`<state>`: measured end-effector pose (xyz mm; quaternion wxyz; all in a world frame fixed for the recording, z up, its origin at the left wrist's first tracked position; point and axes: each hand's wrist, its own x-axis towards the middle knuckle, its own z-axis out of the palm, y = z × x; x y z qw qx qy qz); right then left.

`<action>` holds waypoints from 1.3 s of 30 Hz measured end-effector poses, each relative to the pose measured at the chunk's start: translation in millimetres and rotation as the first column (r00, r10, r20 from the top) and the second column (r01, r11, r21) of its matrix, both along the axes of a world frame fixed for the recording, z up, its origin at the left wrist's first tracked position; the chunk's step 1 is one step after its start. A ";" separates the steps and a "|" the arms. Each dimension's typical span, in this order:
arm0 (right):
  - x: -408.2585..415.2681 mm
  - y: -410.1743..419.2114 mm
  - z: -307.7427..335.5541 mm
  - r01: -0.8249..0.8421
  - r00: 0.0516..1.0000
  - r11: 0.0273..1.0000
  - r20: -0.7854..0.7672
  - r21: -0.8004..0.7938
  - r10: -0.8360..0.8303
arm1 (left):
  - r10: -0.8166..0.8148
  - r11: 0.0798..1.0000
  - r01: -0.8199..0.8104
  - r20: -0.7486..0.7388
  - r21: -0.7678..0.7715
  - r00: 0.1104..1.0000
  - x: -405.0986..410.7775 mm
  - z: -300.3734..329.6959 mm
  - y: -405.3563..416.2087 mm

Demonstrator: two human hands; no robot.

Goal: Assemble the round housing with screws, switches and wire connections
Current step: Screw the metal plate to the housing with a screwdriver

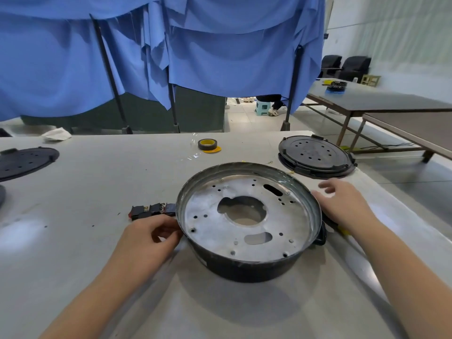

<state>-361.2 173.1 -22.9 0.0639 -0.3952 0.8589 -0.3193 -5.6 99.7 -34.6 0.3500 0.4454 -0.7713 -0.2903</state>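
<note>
The round housing (247, 265), a dark shallow pan with a silvery perforated inner plate and a large centre hole, sits in the middle of the table. My left hand (149, 237) lies at its left wall, fingers curled against the rim. My right hand (342, 204) hovers at its right rim with fingers relaxed, holding nothing. Black switches (152, 210), one with a red face, lie just left of the housing. A small terminal wire (269, 163) lies beyond the far rim.
A black perforated round cover (315, 156) lies at the far right, another (24, 161) at the far left. A roll of tape (208, 144) sits near the table's back edge. A dark tool with a yellow part (338, 228) lies under my right wrist. Blue cloth hangs behind.
</note>
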 end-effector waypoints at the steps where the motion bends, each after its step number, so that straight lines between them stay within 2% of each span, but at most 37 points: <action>1: 6.0 1.8 6.7 -0.006 0.999 0.997 -0.048 -0.073 0.002 | -0.002 1.000 0.003 -0.013 0.028 1.000 -0.1 -0.1 -0.3; 3: 29.9 6.6 26.6 -0.121 0.990 0.959 -0.106 -0.257 0.096 | -0.007 0.997 0.010 -0.041 0.075 0.999 -0.7 0.3 -0.4; 4: 47.1 10.1 37.6 -0.231 0.971 0.926 -0.128 -0.298 0.201 | -0.006 0.996 0.011 -0.054 0.093 0.999 -1.1 1.0 -0.6; 6: 87.7 19.9 55.4 -0.509 0.861 0.833 -0.140 -0.218 0.490 | -0.004 0.992 0.014 -0.078 0.123 0.997 -1.6 1.6 -0.8; 8: 125.0 31.0 62.2 -0.693 0.714 0.720 -0.124 0.010 0.689 | 0.000 0.990 0.013 -0.091 0.141 0.996 -1.3 2.0 -1.1; 11: 160.1 41.2 50.7 -0.717 0.552 0.630 -0.307 0.299 0.775 | 0.007 0.988 0.009 -0.101 0.157 0.995 -0.2 1.3 -1.6; 13: 171.7 41.9 41.8 -0.702 0.479 0.634 -0.445 0.323 0.757 | 0.012 0.984 0.007 -0.108 0.176 0.994 0.2 0.7 -1.8; 14: 175.2 41.3 38.6 -0.694 0.475 0.650 -0.481 0.308 0.736 | 0.015 0.982 0.006 -0.111 0.191 0.994 0.3 0.5 -2.1; 18: 182.8 40.8 38.5 -0.669 0.446 0.666 -0.539 0.330 0.715 | 0.042 0.970 -0.006 -0.146 0.241 0.988 0.2 2.5 -2.4; 23: 174.0 33.5 60.8 -0.619 0.546 0.772 -0.627 0.145 0.556 | 0.100 0.950 0.006 -0.324 0.313 0.941 1.6 12.2 -0.3; 26: 162.9 23.3 80.6 -0.608 0.617 0.793 -0.607 0.037 0.501 | 0.122 0.916 0.072 -0.445 0.394 0.887 -0.2 17.3 5.2; 29: 152.8 14.4 100.7 -0.604 0.688 0.797 -0.526 -0.030 0.501 | 0.112 0.910 0.107 -0.486 0.401 0.866 -7.6 21.0 12.8; 34: 127.1 4.0 129.4 -0.585 0.783 0.796 -0.362 -0.154 0.505 | 0.099 0.969 0.054 -0.577 0.242 0.811 -21.4 43.1 19.9; 39: 103.6 7.0 147.7 -0.548 0.836 0.780 -0.211 -0.302 0.506 | -0.001 1.000 0.009 -0.615 0.009 0.789 -28.2 75.2 28.7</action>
